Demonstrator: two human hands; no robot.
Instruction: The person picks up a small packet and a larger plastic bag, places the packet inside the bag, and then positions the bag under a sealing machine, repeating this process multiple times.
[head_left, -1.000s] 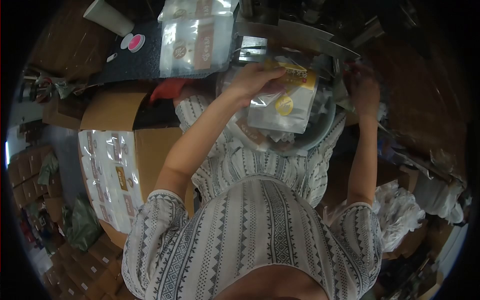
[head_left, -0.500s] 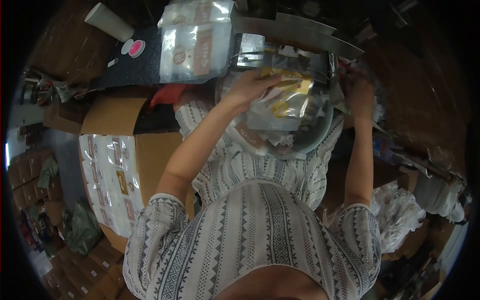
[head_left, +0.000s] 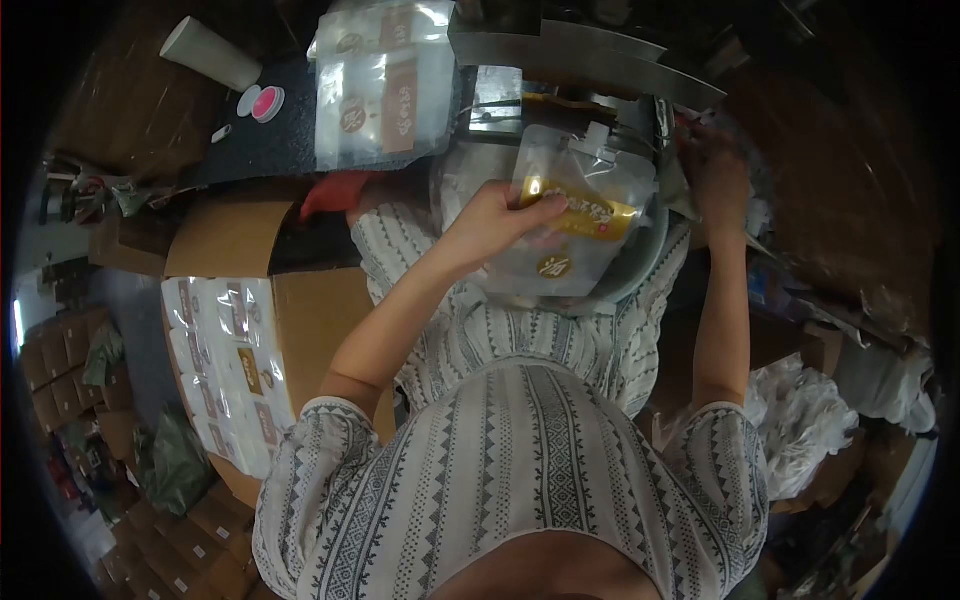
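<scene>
My left hand is closed on the side of a clear plastic spout pouch, thumb on its gold printed band. A white spout sits at the pouch's upper edge, and the pouch is tilted. Beneath it, a pale round basin rests at my lap, its contents mostly covered by the pouch. My right hand reaches to the right of the basin, close to some crumpled dark and clear material. Its fingers are dim and blurred, so what they touch cannot be made out.
Flat stacked pouches lie at the back left, beside a white cup and an open pink tin. A carton of packed pouches stands left of my legs. Crumpled white plastic lies on the right. Metal strips cross the back.
The pouch in my left hand has turned so that its printed face and spout show upright. My right hand stays in nearly the same spot.
</scene>
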